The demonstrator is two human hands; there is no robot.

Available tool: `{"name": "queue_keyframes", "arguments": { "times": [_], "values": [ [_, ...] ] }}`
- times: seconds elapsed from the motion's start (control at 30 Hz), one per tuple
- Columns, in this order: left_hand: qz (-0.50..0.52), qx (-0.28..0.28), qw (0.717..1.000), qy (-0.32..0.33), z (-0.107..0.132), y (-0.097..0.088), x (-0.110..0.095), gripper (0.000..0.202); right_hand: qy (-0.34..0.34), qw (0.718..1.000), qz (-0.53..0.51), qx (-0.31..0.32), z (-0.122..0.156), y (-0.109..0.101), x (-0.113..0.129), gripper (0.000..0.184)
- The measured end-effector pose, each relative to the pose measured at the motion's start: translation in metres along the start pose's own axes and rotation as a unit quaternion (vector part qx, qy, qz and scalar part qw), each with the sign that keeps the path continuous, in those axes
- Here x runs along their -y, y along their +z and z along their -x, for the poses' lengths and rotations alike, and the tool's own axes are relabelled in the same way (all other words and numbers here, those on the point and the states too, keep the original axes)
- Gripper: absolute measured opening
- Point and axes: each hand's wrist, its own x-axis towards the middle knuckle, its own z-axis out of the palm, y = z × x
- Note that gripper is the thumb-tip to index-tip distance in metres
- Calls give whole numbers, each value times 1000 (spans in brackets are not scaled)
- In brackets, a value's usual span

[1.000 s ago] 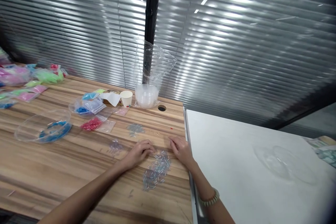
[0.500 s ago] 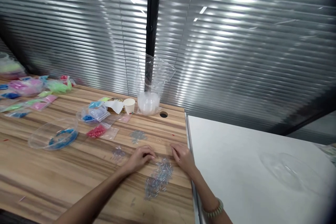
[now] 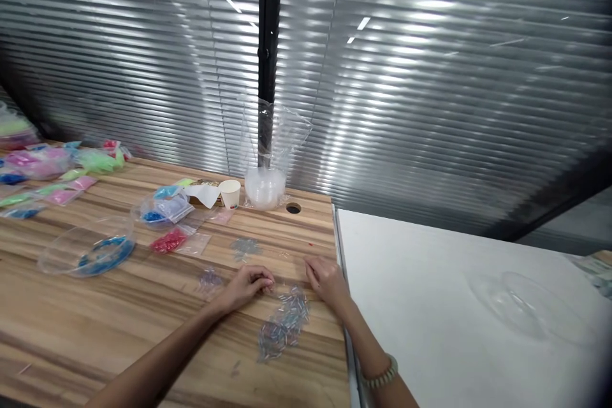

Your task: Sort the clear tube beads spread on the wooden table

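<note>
My left hand (image 3: 246, 285) rests on the wooden table (image 3: 119, 306) with its fingers curled together at the edge of a loose pile of clear tube beads (image 3: 283, 324). What its fingertips pinch is too small to name. My right hand (image 3: 325, 278) lies just right of the pile's top, palm down, fingers bent toward the beads and near the table's right edge. A beaded bracelet (image 3: 380, 376) circles my right wrist. Two smaller bead heaps lie nearby, a purplish heap (image 3: 210, 278) and a greyish heap (image 3: 245, 246).
A clear bowl with blue beads (image 3: 88, 250), a red bead bag (image 3: 168, 241), a blue bead bag (image 3: 162, 207), a paper cup (image 3: 230, 194) and stacked clear bowls in plastic (image 3: 265, 186) stand behind. Coloured bags (image 3: 52, 162) lie far left. A white table (image 3: 430, 306) with a clear bowl (image 3: 521, 296) adjoins right.
The view shifted slightly; both hands stay at the bead pile, my left fingers curling a little tighter. Nothing else moved.
</note>
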Motion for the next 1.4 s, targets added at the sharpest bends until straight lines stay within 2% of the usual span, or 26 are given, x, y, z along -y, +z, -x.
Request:
{"name": "queue_keyframes", "arguments": {
  "times": [0.1,0.2,0.37,0.57,0.9,1.03,1.13,1.2,1.3,1.4],
  "values": [
    [67,-5,997,-25,-1,-2,5,36,-5,1000,6,11,0,3,2,24],
    [71,-28,997,-33,-2,-4,6,36,-2,1000,3,7,-2,1,4,24],
    [46,-53,997,-34,-4,-8,11,34,6,998,-46,-52,-6,-9,7,23],
    [27,-44,998,-39,-7,-11,19,33,34,991,-65,-115,-4,-8,2,23],
    [-28,-41,997,-66,1,-6,-5,25,115,977,-105,-144,-2,-11,-5,25],
    [-23,-39,995,-84,3,2,-4,21,175,964,-108,-168,3,-13,-17,25],
    [-26,-42,997,-64,3,5,2,22,238,945,-110,-194,6,-15,-27,27],
    [-30,-34,999,-28,3,5,4,23,267,937,-112,-196,8,-16,-33,29],
    [-71,-12,997,35,2,4,4,20,285,933,-116,-189,9,-18,-37,32],
    [-115,-5,992,59,3,4,3,16,283,936,-110,-177,9,-17,-37,32]
  ]
}}
